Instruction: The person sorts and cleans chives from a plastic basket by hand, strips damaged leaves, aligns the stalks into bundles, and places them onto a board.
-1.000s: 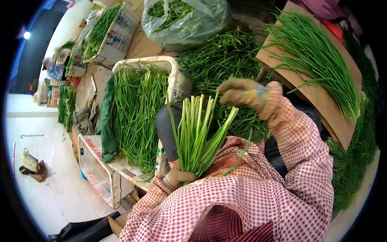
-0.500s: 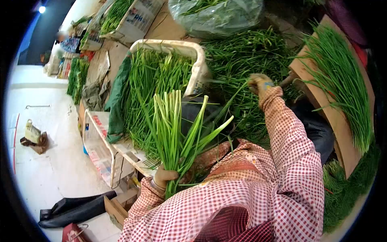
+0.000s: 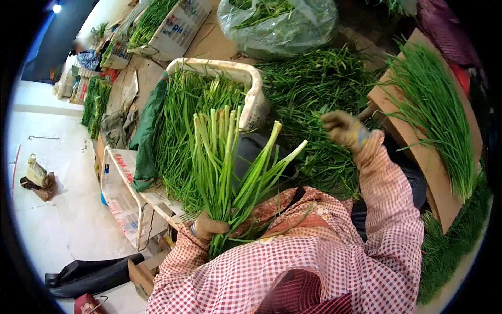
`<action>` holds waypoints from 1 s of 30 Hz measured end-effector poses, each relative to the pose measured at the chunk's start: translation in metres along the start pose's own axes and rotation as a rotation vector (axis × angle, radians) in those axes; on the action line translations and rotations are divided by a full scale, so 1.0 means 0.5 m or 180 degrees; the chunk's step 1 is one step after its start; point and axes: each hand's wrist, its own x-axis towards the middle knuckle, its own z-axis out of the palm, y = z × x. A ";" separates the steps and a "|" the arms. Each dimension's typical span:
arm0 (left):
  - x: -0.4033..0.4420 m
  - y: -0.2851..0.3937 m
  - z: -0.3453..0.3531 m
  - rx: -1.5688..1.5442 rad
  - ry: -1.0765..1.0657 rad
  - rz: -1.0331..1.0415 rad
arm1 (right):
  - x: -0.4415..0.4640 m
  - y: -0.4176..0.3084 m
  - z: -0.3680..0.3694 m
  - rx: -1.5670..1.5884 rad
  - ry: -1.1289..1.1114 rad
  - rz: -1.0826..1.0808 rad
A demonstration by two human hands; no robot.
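My left hand [image 3: 210, 226], in a tan glove, is wrapped around a bunch of garlic chives [image 3: 225, 172] close to my body. The pale cut stem ends point up and away from me, with two or three stems leaning out to the right. Over a loose heap of green leaves [image 3: 319, 86], my gloved right hand [image 3: 343, 130] has its fingers stretched out and apart, holding nothing I can see. Just left of the bunch stands a white plastic crate [image 3: 253, 86] packed with chives [image 3: 183, 115], a green cloth [image 3: 149, 136] draped over its side.
At the right, a cardboard sheet [image 3: 395, 104] carries a bundle of long thin chives [image 3: 434, 110]. A clear plastic bag [image 3: 277, 31] of greens sits at the back. More crates [image 3: 175, 31] stand at the upper left, where a person [image 3: 90, 58] shows far off.
My right hand has opened and drawn slightly down and right; the long leaf pinched in it before is no longer there. My left hand keeps its hold on the bunch.
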 end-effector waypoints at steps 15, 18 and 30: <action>0.093 -0.031 0.186 0.1949 -0.0599 0.0255 | -0.086 -0.158 0.237 0.3255 0.1472 -0.0847; 0.100 -0.036 0.214 0.2616 -0.0633 0.0565 | -0.115 -0.151 0.232 0.3493 0.1083 -0.0904; 0.101 -0.072 0.234 0.3066 -0.0550 0.1301 | -0.151 -0.117 0.210 0.2411 0.1598 -0.0668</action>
